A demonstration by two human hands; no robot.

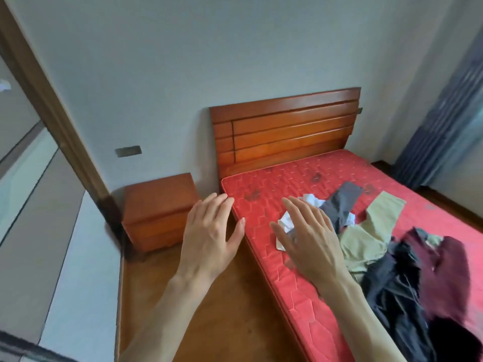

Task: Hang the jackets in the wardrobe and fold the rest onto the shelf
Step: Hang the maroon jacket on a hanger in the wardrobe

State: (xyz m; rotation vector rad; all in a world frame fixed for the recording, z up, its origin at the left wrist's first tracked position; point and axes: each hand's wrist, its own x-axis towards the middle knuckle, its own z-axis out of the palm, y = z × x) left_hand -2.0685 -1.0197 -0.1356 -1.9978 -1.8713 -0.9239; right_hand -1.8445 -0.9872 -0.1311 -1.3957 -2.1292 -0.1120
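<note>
Two bare hands of mine are stretched out ahead of me, palms down, and neither grip has anything in it. My left hand (pixel 211 231) hangs in the air off the mattress's near long edge, over the wooden floor (pixel 209 309), fingers straight and slightly spread, thumb angled out toward the mattress (pixel 264 205). My right hand (pixel 305 236) is out over the mattress, just inside that same edge, fingers long and relaxed, thumb splayed to the left; its forearm runs back toward me across the mattress's edge. Whether the right hand touches the cloth beneath it I cannot tell. The clothes lie loose on the mattress, all on its near half, away from the headboard (pixel 285 126). A crumpled white garment (pixel 309 199) sits partly under my right hand, a dark grey piece (pixel 342 199) lies just beyond it toward the middle of the mattress, and a pale green garment (pixel 376 226) spreads beside that. Nearer to me on the mattress are a black garment (pixel 400 291) and a maroon one (pixel 449 273), heaped together and overlapping; which of these are jackets I cannot make out. A wooden bedside cabinet (pixel 159 210) stands on the floor beside the head end of the mattress, close to the wall, and a sliding panel (pixel 31 205) with a brown frame runs along the far left, well apart from the mattress.
</note>
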